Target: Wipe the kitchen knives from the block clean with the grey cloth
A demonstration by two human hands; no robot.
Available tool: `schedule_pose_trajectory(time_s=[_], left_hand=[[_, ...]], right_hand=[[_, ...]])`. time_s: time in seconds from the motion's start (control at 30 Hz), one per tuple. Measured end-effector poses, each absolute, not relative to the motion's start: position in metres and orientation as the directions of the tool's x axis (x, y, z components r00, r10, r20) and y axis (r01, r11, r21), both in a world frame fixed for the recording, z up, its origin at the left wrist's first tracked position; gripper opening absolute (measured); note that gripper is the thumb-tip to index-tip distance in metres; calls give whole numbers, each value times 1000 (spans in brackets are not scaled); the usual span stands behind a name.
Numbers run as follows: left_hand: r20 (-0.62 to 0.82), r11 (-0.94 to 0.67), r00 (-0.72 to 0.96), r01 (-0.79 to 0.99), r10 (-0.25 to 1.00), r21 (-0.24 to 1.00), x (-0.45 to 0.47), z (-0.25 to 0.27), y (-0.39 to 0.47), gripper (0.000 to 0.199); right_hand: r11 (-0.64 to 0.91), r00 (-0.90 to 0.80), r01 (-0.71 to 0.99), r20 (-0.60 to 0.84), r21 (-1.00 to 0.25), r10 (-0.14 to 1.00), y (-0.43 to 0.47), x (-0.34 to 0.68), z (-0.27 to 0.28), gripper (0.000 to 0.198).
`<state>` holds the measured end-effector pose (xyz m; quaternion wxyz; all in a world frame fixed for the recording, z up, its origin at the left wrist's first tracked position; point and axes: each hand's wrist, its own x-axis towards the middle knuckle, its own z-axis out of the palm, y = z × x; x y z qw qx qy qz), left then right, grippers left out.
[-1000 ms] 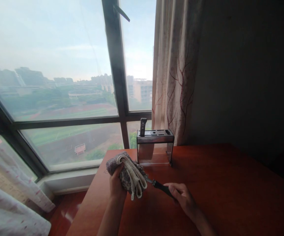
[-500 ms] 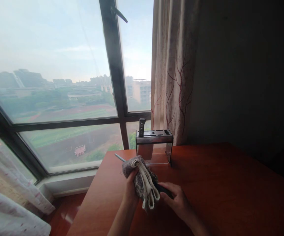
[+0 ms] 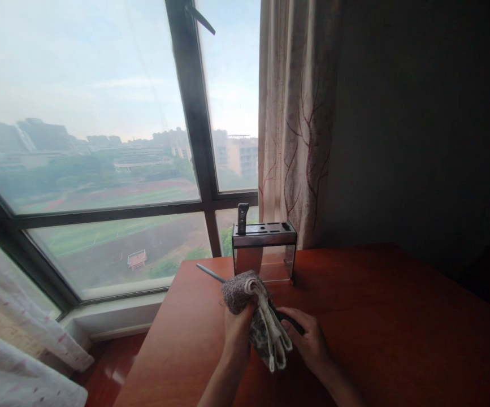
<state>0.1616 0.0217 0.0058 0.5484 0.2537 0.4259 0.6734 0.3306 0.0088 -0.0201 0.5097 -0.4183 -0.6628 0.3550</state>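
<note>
My left hand (image 3: 238,330) is closed around a folded grey-and-white cloth (image 3: 265,322), which is wrapped about a long thin rod. The rod's grey end pokes out at the cloth's upper left; it looks like a sharpening steel (image 3: 211,273). My right hand (image 3: 306,333) grips its black handle, just right of the cloth. The cloth hides the middle of the steel. Behind my hands stands a clear-sided knife block (image 3: 264,240) with a slotted metal top. One knife (image 3: 242,217) sits upright in its left slot, only the handle showing above the top.
The reddish-brown wooden table (image 3: 380,316) stretches under my hands and to the right. A large window (image 3: 113,209) borders its left and back. Curtains hang at the back (image 3: 298,113) and at the lower left (image 3: 20,362).
My left hand and the cloth have slid right along the steel toward the handle, and more of the grey rod shows. My right hand keeps its grip. The view has shifted slightly.
</note>
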Motion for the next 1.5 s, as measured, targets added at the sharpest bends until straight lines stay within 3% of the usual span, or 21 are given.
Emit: schedule_pose_trajectory(time_s=[0.1, 0.2, 0.27, 0.33, 0.43, 0.53, 0.63, 0.77, 0.97, 1.07, 1.3, 1.5], left_hand=[[-99, -45, -247, -519, 964, 854, 160, 6, 22, 44], [-118, 2, -189, -521, 975, 854, 155, 9, 21, 44], [-124, 11, -185, -516, 975, 857, 153, 14, 20, 45], [-121, -10, -223, -510, 967, 860, 152, 21, 19, 45], [-124, -25, -262, -502, 957, 864, 151, 29, 18, 42], [-148, -34, -306, -519, 940, 854, 144, 28, 21, 38], [-178, -68, -373, -559, 911, 826, 133, 23, 28, 38], [-180, -119, -416, -598, 892, 792, 122, 25, 32, 34], [-139, -97, -323, -616, 936, 781, 123, 33, 27, 39], [-165, -49, -274, -635, 947, 771, 122, 31, 28, 43], [-142, -67, -287, -613, 947, 787, 129, 28, 27, 42], [-120, -39, -256, -538, 959, 842, 157, 18, 19, 46]], right_hand=[[144, -96, 18, 142, -989, 985, 9, 328, -22, 49], [-193, -172, -156, -166, -969, 971, 9, 324, -28, 59], [-275, -252, -208, -221, -938, 942, 9, 321, -30, 58], [-215, -274, -196, -157, -957, 949, 9, 321, -30, 58], [44, -215, -88, 62, -995, 975, 9, 323, -23, 49], [340, -168, 67, 325, -938, 931, 9, 325, -14, 36], [473, -124, 135, 458, -871, 880, 8, 325, -9, 31], [458, -78, 176, 451, -871, 889, 7, 329, -9, 31], [178, -122, 39, 172, -983, 978, 8, 332, -22, 60], [135, -143, 0, 134, -991, 981, 10, 331, -25, 67], [278, -10, 83, 278, -957, 961, 11, 335, -19, 43], [461, -8, 191, 469, -866, 883, 10, 333, -21, 27]])
